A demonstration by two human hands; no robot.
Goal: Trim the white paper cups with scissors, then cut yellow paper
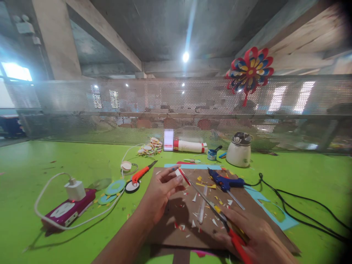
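Between the thumb and fingers of my left hand (165, 187) is a small white paper piece with a red edge (182, 176), held above the brown board (176, 234). My right hand (257, 233) is closed around the red handles of a pair of scissors (207, 201). Their blades point up and left, with the tips at the paper piece; whether they are cutting into it I cannot tell. Paper scraps (194, 223) in white, red and yellow are scattered over the board. A clear glue stick (202, 209) lies among them, below the blades.
A blue glue gun (227, 181) rests on the board's right, its black cord (297, 201) trailing rightward. At left are a purple power strip (73, 211) with a white charger (75, 190) and an orange-handled knife (141, 174). Behind stand a phone (168, 139) and a white pot (238, 154).
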